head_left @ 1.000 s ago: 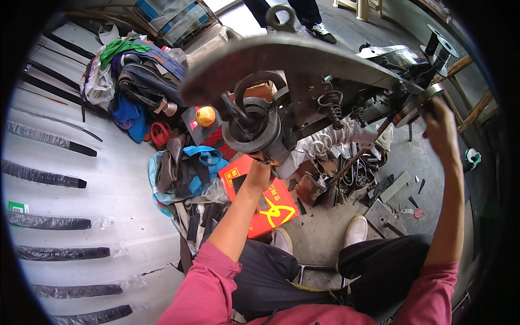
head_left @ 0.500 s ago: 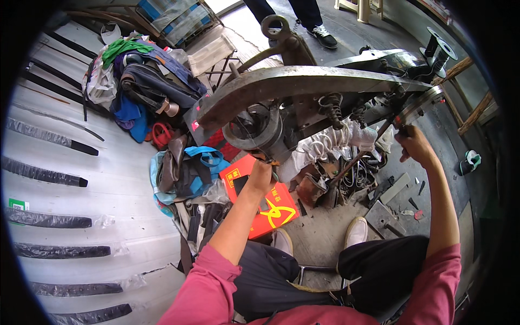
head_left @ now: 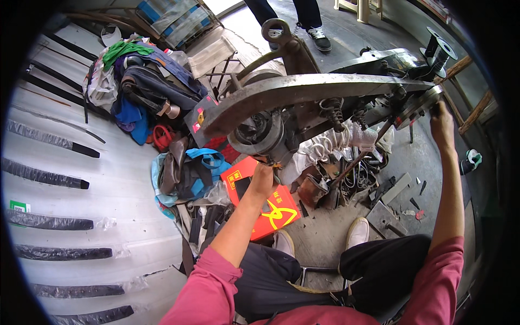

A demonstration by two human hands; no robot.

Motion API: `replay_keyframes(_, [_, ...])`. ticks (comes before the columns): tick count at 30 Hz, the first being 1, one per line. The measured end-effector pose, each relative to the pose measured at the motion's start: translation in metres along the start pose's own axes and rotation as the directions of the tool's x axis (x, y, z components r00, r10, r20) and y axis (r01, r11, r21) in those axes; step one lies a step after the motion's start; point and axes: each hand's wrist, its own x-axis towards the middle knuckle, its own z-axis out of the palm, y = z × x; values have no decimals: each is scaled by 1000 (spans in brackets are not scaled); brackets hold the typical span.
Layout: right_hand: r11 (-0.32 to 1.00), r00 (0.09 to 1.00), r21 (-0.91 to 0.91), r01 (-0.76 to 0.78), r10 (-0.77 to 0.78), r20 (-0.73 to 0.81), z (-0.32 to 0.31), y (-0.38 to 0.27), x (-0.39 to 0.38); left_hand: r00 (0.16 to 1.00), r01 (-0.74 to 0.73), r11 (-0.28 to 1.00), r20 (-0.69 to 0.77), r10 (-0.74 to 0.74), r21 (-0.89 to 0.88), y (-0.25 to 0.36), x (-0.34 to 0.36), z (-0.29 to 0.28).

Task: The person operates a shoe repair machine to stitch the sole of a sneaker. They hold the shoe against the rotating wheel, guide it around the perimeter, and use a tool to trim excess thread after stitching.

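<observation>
A metal hand-cranked sewing machine [head_left: 325,86] with a long curved arm stands in front of me. My right hand [head_left: 443,124] is closed on the outer edge of its hand wheel [head_left: 420,108], at the machine's right end. Beneath the round machine head [head_left: 260,132], at the left end, is my left hand [head_left: 264,181], back of the hand toward me. Its fingers are hidden under the head, and a small orange-brown bit shows beside them. A red and yellow box [head_left: 276,214] lies below that hand.
Clothes and bags [head_left: 157,81] are heaped at the left, beside a white surface [head_left: 141,200] carrying several plastic-wrapped black strips. Tools and scraps [head_left: 346,173] lie under the machine. A thread spool [head_left: 441,53] sits on its far right. Another person's legs [head_left: 309,16] stand behind it.
My right hand has moved right and up around the hand wheel. The curved arm's left end has dipped slightly. My left hand stays below the head. The other person's feet have shifted.
</observation>
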Motion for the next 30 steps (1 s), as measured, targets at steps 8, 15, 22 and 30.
replay_keyframes(8, [901,656,223,-373,86,750,-4,-87,-55,948,258,773,-2,-318,-579,21,-1,12])
replay_keyframes(15, [935,967,342,-99,9,255,-65,-104,-24,944,258,795,-32,-328,-549,16,-4,10])
replay_keyframes(22, [997,991,-38,62,-66,-114,-6,-5,3,983,158,821,9,-183,-548,24,-3,14])
replay_keyframes(30, [904,619,190,-384,100,779,8,-74,-53,996,58,980,-53,-69,-190,-3,-1,4])
